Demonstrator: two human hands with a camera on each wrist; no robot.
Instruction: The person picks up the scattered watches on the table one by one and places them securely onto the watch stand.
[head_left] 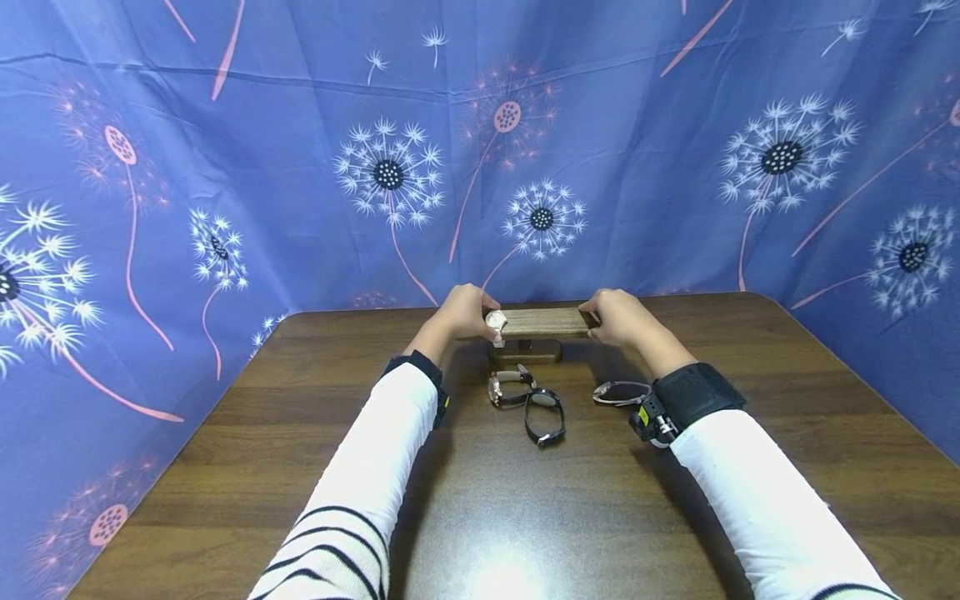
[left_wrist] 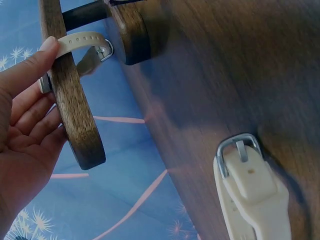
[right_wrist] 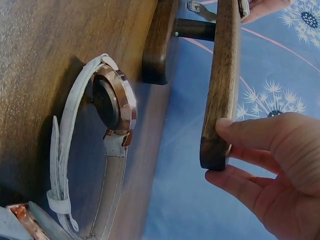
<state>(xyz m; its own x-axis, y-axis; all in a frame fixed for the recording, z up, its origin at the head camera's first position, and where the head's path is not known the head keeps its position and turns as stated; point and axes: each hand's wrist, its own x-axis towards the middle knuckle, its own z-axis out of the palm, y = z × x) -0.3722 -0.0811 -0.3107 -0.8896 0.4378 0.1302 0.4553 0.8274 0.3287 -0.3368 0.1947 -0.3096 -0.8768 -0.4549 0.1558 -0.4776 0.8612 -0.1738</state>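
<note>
A wooden watch stand [head_left: 543,322], a bar on a short post and rounded base, stands near the table's back edge. Round the bar's left part hangs a watch [head_left: 496,320] with a cream strap; its buckle dangles under the bar. My left hand [head_left: 465,312] grips this watch against the bar, the thumb on the strap and the fingers behind at the case. At the other end, my right hand [head_left: 619,319] pinches the bar between thumb and fingers. In the right wrist view, a white-strapped watch [right_wrist: 115,100] with a rose-gold case lies on the table.
In front of the stand lie a dark-strapped watch [head_left: 512,388] and a black watch [head_left: 544,417], close together. A cream strap [left_wrist: 250,190] with a silver buckle shows large in the left wrist view. Behind the table [head_left: 525,500] hangs a blue dandelion-print cloth [head_left: 637,167].
</note>
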